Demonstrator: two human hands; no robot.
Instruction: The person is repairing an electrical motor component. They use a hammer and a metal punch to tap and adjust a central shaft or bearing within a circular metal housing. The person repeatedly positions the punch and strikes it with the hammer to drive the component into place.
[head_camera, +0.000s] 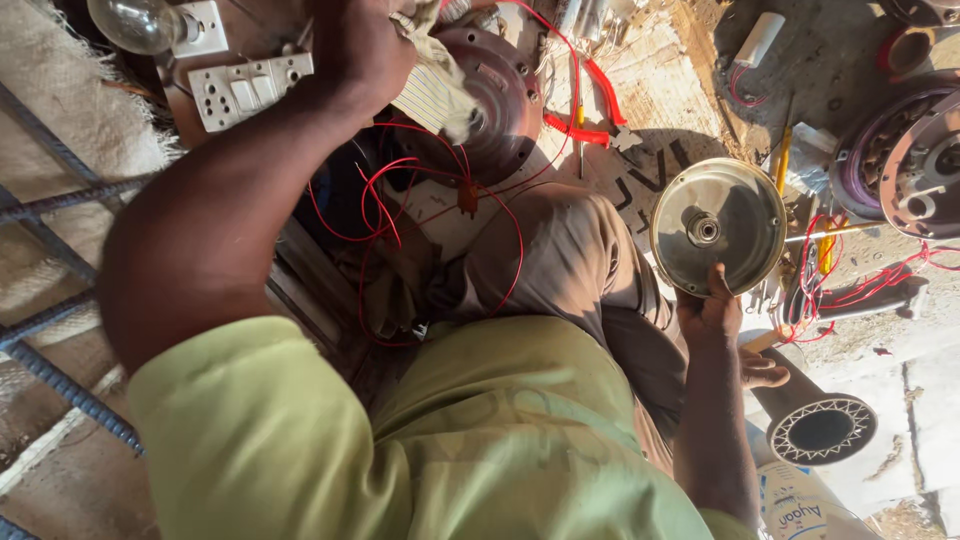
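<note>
My left hand (355, 45) reaches to the top of the view and grips a pale striped cloth (435, 92). It presses the cloth against a round brown motor housing (505, 105) that rests by my knees. Thin red wires (400, 200) loop from under that housing over my lap. My right hand (712, 308) holds a shiny round metal cover (718, 225) by its lower edge, tilted up beside my right knee. A small hub sits in the middle of the cover.
A white switch-and-socket board (245, 88) and a glass bulb (135, 22) lie at the top left. An opened motor with windings (905, 160), a yellow screwdriver (782, 160) and a white cylinder (758, 38) lie at the right. Steel bars (60, 200) run along the left.
</note>
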